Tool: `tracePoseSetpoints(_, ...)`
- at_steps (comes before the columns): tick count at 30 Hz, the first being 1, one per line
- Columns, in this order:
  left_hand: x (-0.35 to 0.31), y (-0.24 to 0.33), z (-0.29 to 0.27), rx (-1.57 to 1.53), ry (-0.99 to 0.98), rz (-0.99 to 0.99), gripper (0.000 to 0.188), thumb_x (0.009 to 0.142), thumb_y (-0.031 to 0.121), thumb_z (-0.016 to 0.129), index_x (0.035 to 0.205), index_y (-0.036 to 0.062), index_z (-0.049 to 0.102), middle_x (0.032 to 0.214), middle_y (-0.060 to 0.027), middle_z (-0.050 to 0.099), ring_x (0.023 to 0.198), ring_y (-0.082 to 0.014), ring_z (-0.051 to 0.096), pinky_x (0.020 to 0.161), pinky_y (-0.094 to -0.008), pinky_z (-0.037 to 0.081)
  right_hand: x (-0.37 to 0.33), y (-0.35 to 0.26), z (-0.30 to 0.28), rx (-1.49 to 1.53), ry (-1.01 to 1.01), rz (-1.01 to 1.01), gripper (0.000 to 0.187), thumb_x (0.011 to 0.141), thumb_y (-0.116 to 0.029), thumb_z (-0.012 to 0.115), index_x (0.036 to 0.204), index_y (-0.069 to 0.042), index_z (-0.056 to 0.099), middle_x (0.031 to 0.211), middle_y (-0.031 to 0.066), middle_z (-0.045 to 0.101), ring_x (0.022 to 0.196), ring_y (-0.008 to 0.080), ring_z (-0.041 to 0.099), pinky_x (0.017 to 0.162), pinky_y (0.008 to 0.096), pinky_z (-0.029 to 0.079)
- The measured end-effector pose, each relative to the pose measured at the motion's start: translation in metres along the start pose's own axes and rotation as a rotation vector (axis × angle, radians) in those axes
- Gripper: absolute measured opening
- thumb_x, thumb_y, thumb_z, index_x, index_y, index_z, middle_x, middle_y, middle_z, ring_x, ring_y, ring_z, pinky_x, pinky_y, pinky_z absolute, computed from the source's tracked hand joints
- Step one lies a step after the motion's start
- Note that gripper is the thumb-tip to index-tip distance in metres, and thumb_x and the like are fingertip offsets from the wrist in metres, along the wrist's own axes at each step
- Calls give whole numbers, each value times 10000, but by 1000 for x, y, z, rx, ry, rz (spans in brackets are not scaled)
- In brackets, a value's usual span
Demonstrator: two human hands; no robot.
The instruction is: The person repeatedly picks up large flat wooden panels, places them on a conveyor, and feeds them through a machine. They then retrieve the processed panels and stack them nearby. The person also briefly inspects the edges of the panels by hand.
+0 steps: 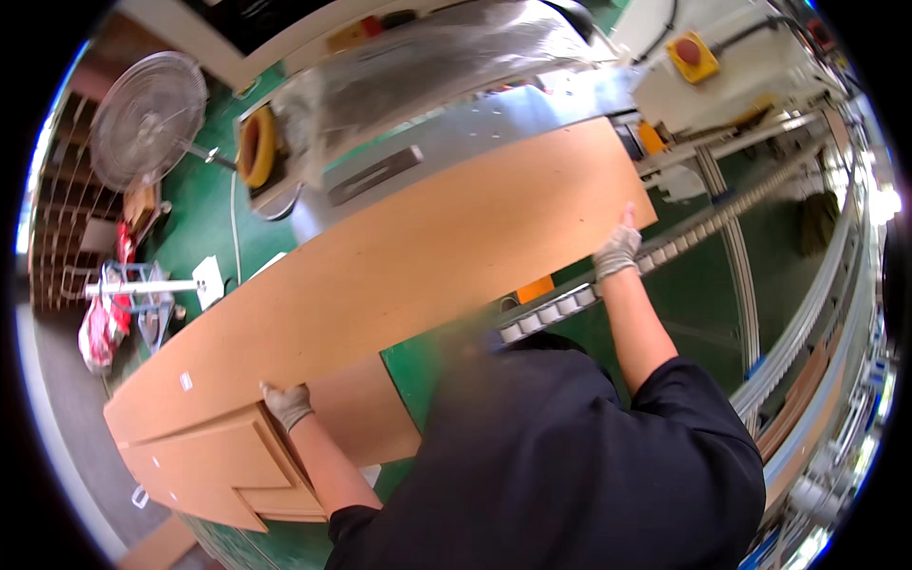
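A long, flat, tan wood-toned board (408,266) runs diagonally across the frame, from the lower left up to the upper right, with a small white label (186,381) near its left end. The right hand (617,249), in a light grey glove, is clamped on the board's near edge beside the right-end corner, one digit lying on the upper face; the board extends up and to the left from it. The left hand (288,405), gloved alike, touches the same edge in the lower left, with the board above it in the frame; whether its fingers are closed around the edge, I cannot tell. Just beside that hand, toward the lower left, lies a stack of smaller tan panels (204,465).

Beyond the board's far edge, a shiny grey metal surface (513,112) shows, bearing a dark, narrow rectangular plate (375,176). Farther up is crumpled clear plastic sheeting (418,76), with a thick yellow ring-shaped roll (256,147) at its left. A round caged fan (147,123) stands in the upper left. A track of white rollers (567,304) passes near the right hand, and a red button on a yellow box (692,57) sits in the upper right.
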State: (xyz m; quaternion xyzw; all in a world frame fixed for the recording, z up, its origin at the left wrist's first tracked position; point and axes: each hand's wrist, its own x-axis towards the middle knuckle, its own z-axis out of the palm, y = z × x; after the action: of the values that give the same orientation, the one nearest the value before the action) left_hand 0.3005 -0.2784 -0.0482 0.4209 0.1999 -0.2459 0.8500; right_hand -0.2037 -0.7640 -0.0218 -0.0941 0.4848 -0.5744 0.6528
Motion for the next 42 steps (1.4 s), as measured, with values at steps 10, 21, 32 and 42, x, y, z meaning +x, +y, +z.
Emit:
tracePoseSetpoints(10, -8, 9, 3, 232, 172, 38, 369, 995, 318, 480, 1243, 57, 560, 1266, -111, 602, 1115, -272, 586, 918, -430, 525, -2, -2, -6, 124, 79, 9, 545, 977, -476, 525, 1282, -25, 515, 1212, 124, 600, 1047, 295, 612, 911, 450, 519)
tracePoseSetpoints(21, 8, 5, -28, 567, 117, 241, 361, 1009, 316, 475, 1261, 79, 577, 1269, -71, 621, 1149, -248, 583, 934, -437, 514, 31, -11, -20, 60, 175, -91, 582, 904, -472, 662, 1231, -7, 537, 1098, 105, 614, 946, 240, 614, 822, 411, 544)
tracePoseSetpoints(32, -97, -69, 99, 259, 87, -233, 445, 1028, 365, 380, 1350, 83, 501, 1370, -90, 545, 1228, -276, 532, 997, -444, 482, 92, -75, -44, -5, 184, -142, 464, 934, -419, 636, 1040, 32, 608, 949, 65, 600, 815, 176, 574, 709, 361, 514)
tracePoseSetpoints(42, -169, -132, 136, 698, -187, -376, 405, 985, 429, 495, 1266, 141, 537, 1325, -113, 548, 1228, -261, 504, 1071, -420, 346, 189, -162, -101, 62, -30, -188, 423, 983, -404, 542, 1202, -46, 595, 1189, 64, 627, 1084, 246, 593, 963, 403, 467)
